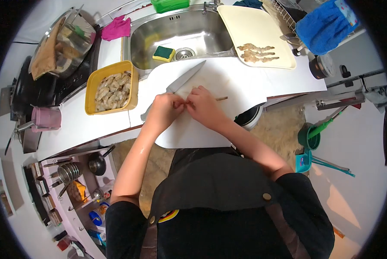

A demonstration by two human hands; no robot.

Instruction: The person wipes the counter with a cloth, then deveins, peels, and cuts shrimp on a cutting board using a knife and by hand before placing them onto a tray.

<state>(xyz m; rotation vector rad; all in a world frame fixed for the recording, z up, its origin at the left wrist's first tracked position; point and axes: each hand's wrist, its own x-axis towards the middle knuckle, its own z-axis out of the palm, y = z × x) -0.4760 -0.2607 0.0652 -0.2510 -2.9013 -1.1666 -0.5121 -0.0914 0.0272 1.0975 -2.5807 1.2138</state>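
My left hand [164, 110] and my right hand [205, 107] meet over the white cutting board [238, 84], fingertips pinched together. Whatever they hold is small and mostly hidden by the fingers. A short, thin brown piece [222, 98] lies on the board just right of my right hand. The knife [187, 77] rests on the board beyond my left hand, its blade pointing away to the right. To the left, a yellow container [90, 97] holds many raw shrimp [112, 91]. Several straightened shrimp [258, 54] lie in a row on the cream tray [256, 26] at the back right.
Behind the board is a steel sink [193, 32] with a green-and-yellow sponge [163, 53]. A pink cup [46, 119] and a stove with a pot [75, 45] stand left. Under the board's right side is a dark-lined bin [249, 118]. A blue towel [325, 28] hangs right.
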